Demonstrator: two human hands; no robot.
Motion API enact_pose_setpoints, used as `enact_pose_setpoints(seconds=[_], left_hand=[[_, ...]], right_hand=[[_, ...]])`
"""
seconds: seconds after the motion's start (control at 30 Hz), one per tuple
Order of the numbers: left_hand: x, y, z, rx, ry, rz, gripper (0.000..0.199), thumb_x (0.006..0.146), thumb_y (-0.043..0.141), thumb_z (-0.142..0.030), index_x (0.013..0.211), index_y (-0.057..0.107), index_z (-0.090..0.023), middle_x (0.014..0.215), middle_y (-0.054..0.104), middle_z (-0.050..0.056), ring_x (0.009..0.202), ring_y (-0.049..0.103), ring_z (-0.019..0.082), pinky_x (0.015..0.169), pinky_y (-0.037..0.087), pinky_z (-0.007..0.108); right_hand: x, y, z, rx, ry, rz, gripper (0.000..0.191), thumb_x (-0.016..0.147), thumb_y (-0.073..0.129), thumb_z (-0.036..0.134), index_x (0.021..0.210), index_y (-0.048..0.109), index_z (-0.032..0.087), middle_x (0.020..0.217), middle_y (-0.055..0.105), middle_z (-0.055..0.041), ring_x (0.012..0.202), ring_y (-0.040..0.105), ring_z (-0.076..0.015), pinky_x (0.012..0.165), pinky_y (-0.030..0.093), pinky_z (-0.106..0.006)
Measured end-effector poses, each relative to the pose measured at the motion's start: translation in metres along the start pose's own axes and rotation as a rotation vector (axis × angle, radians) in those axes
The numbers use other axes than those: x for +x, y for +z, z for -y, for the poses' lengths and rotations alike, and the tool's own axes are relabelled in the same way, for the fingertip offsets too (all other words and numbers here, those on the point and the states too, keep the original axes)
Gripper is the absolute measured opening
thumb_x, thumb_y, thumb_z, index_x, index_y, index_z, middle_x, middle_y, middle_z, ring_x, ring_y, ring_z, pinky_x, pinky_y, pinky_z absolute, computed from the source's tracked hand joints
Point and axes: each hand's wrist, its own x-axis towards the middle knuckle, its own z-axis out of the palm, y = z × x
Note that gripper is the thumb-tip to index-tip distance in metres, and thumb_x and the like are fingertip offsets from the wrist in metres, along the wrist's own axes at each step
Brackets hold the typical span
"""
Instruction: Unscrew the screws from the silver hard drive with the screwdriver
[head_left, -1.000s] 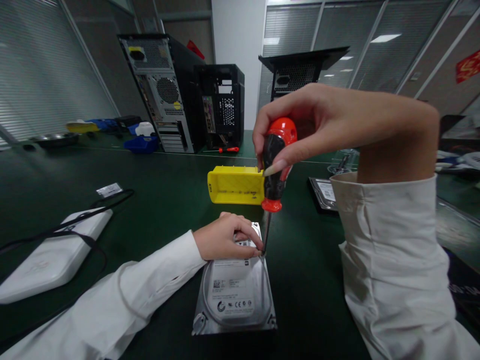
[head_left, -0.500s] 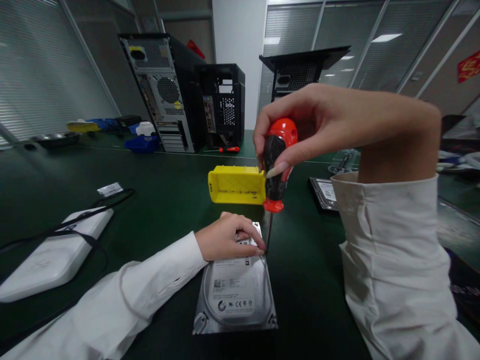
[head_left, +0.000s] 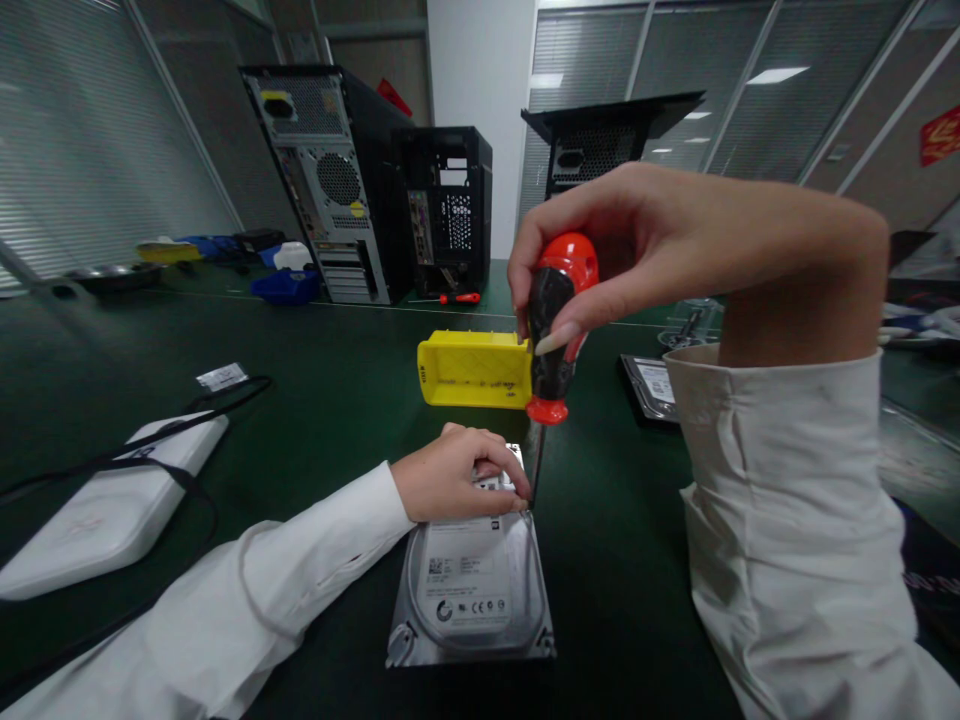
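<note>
A silver hard drive (head_left: 480, 590) with a white label lies flat on the dark green table, label up. My left hand (head_left: 461, 475) rests across its far part, fingers bent and pressed together at the right edge; whatever the fingertips pinch is too small to make out. Above and to the right, my right hand (head_left: 592, 265) is wrapped round the red and black handle of a screwdriver (head_left: 553, 330). The screwdriver stands nearly upright, its shaft reaching down to the drive's right edge by my left fingertips. Its tip is hidden there.
Behind the drive sits a yellow bin (head_left: 476, 370). Another hard drive (head_left: 652, 388) lies to the right. A white box (head_left: 120, 500) with a black cable is at left. Computer cases (head_left: 337, 190), a blue bin (head_left: 286, 287) and another screwdriver (head_left: 459, 298) stand or lie at the back.
</note>
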Motion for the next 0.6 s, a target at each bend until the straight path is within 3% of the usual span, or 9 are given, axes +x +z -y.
enact_pose_setpoints(seconds=[0.17,0.3,0.6], left_hand=[[0.0,0.0,-0.005,0.051,-0.049,-0.004,0.011,0.075,0.064,-0.024,0.083,0.07,-0.018,0.076,0.059,-0.001,0.071,0.054,0.013,0.069,0.035,0.024],[0.0,0.0,-0.01,0.082,-0.083,0.0,0.008,0.076,0.064,-0.021,0.083,0.069,-0.018,0.081,0.06,-0.001,0.083,0.056,0.017,0.08,0.028,0.031],[0.0,-0.003,-0.012,0.078,-0.093,0.062,0.009,0.078,0.063,-0.019,0.085,0.068,-0.018,0.088,0.063,0.0,0.088,0.056,0.018,0.082,0.026,0.033]], right_hand=[[0.0,0.0,-0.001,0.022,0.061,0.01,0.03,0.071,0.059,0.043,0.095,0.057,0.024,0.092,0.061,0.0114,0.078,0.062,-0.0028,0.061,0.049,-0.007],[0.0,0.0,0.0,0.024,0.007,0.008,0.027,0.073,0.058,0.04,0.095,0.057,0.024,0.091,0.061,0.0118,0.077,0.062,-0.0021,0.063,0.05,-0.007],[0.001,-0.001,-0.001,-0.021,0.002,0.001,0.03,0.073,0.056,0.043,0.096,0.057,0.023,0.093,0.06,0.009,0.08,0.062,-0.0025,0.062,0.05,-0.004]])
